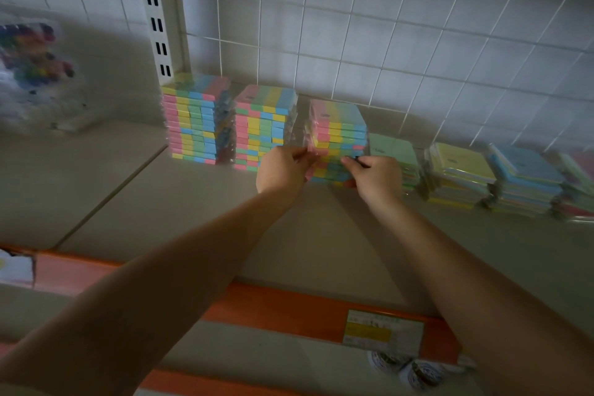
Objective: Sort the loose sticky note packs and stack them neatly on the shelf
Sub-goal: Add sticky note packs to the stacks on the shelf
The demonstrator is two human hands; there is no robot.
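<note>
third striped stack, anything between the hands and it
Nothing visible. The left hand and right hand already grip the third striped stack from either side on the shelf.

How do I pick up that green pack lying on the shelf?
Grip the green pack by its left and right edges, coming from the front. It lies flat atop a low pile, and its top face is too wide to pinch.
</note>
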